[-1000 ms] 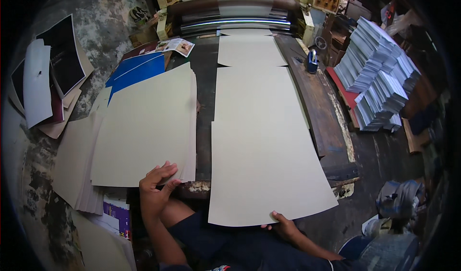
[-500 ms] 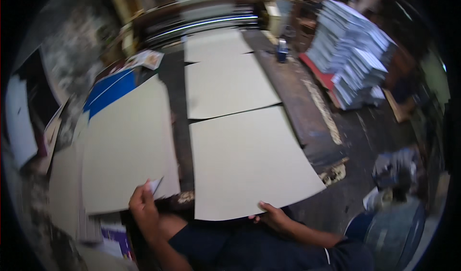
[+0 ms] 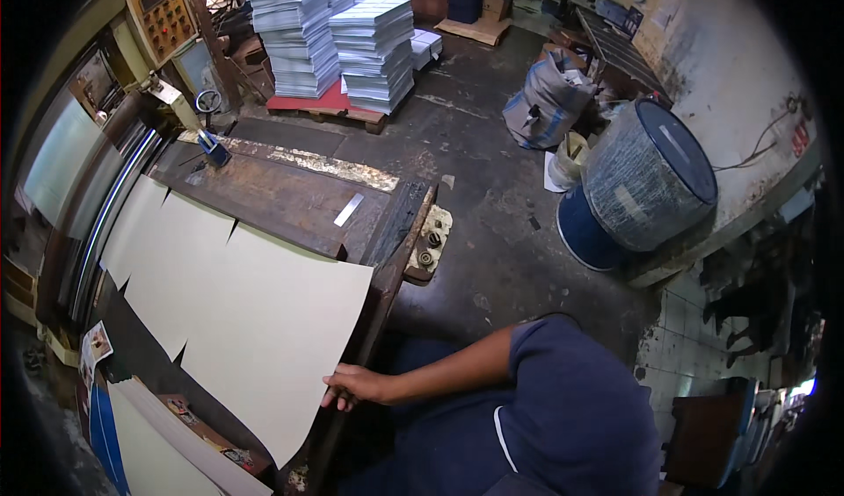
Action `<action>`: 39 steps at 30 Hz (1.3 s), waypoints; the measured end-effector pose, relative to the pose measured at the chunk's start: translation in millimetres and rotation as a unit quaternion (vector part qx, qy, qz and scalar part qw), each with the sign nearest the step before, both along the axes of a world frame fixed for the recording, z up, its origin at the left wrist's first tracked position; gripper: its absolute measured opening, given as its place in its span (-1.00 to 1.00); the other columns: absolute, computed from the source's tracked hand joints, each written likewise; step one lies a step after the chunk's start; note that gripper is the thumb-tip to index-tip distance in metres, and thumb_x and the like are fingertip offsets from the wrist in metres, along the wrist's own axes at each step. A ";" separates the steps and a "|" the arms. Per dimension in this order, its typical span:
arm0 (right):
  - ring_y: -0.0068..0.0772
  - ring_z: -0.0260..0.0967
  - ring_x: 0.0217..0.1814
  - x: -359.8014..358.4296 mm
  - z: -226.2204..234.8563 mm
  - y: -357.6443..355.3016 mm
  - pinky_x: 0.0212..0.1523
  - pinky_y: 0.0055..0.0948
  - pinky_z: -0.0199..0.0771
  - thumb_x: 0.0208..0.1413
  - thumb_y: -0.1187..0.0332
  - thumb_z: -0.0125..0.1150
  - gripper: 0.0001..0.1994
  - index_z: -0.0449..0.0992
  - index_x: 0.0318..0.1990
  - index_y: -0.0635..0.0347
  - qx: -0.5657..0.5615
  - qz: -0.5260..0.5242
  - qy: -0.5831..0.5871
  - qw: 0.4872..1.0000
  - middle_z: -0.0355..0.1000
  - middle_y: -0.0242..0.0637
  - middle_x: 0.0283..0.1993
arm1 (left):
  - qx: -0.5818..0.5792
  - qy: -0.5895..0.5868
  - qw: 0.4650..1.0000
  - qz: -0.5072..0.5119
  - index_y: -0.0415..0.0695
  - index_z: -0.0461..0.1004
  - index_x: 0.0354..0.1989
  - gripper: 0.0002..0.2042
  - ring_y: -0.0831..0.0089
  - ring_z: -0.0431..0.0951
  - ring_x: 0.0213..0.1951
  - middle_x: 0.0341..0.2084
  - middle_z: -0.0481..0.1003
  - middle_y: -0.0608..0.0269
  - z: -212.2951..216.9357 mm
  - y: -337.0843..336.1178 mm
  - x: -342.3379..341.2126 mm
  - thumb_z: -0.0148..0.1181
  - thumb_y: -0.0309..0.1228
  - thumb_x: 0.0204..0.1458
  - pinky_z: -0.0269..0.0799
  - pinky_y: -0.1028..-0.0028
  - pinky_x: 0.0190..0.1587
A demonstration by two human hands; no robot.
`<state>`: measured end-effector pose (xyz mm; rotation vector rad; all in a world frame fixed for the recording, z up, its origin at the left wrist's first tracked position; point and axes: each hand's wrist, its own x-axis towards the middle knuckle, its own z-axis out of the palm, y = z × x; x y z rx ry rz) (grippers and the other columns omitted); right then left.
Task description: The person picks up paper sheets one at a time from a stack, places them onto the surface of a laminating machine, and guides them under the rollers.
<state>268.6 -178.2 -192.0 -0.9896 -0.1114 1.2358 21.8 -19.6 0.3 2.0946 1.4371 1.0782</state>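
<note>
My right hand [image 3: 352,386] reaches in from the lower right and pinches the near edge of a large cream sheet of board [image 3: 281,329], thumb above and fingers curled by the edge. This sheet lies on the machine's table in line with further cream sheets [image 3: 180,267], with small dark notches at the joins. The row runs up to shiny metal rollers [image 3: 114,206] at the far left. At the lower left, a stack of cream sheets [image 3: 158,443] is partly cut off by the rim. My left hand is out of view.
A metal strip [image 3: 349,210] and a small blue object [image 3: 214,149] lie on the brown table [image 3: 272,199]. Tall paper stacks [image 3: 294,35] stand on a pallet behind. To the right are a wrapped drum [image 3: 646,180] and a grey sack [image 3: 549,101].
The view has swung to the right, so the sheets now appear at the left. My left hand, which held a small pale piece, has left the picture. My right hand stays at the sheet's near edge.
</note>
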 end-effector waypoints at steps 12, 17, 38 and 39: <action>-0.29 0.37 0.03 -10.8 24.8 49.0 0.01 -0.29 0.46 0.23 0.05 0.09 -0.20 -0.17 0.45 0.21 -0.023 -0.022 -0.049 0.998 0.18 -0.05 0.32 | 0.018 -0.031 0.999 -0.036 -0.33 0.44 -0.32 -0.69 0.55 0.24 -0.39 -0.51 0.36 0.34 -40.3 47.6 -34.4 0.09 -0.25 0.26 0.23 0.54 -0.29; 0.02 0.05 0.41 5.8 16.9 155.8 0.33 -0.08 0.10 0.21 -0.02 0.05 -0.28 0.05 0.40 0.21 0.083 0.179 -0.553 0.810 0.02 0.04 0.44 | -0.043 -0.080 0.996 -0.025 -0.36 0.54 -0.16 -0.73 0.32 0.51 -0.08 -0.22 0.55 0.10 -22.6 31.4 -22.2 0.15 -0.34 0.20 0.33 0.39 0.07; -0.06 0.26 0.30 156.8 5.9 227.5 0.31 0.03 0.14 0.23 -0.12 -0.03 -0.32 0.30 0.25 0.32 -0.052 0.095 -0.665 0.739 0.32 0.08 0.24 | -0.031 -0.328 0.944 0.025 -0.31 0.54 -0.19 -0.74 0.33 0.52 -0.16 -0.25 0.58 0.07 -20.6 31.0 -32.5 0.03 -0.34 0.25 0.35 0.38 0.00; -0.14 0.36 0.20 134.0 29.2 211.5 0.24 -0.09 0.28 0.24 -0.11 -0.01 -0.31 0.24 0.30 0.30 -0.017 0.188 -0.515 0.836 0.34 0.00 0.22 | 0.013 -0.213 0.977 0.013 -0.28 0.55 -0.25 -0.74 0.30 0.54 -0.18 -0.29 0.60 0.09 -9.7 23.0 -22.8 0.01 -0.34 0.26 0.32 0.39 0.05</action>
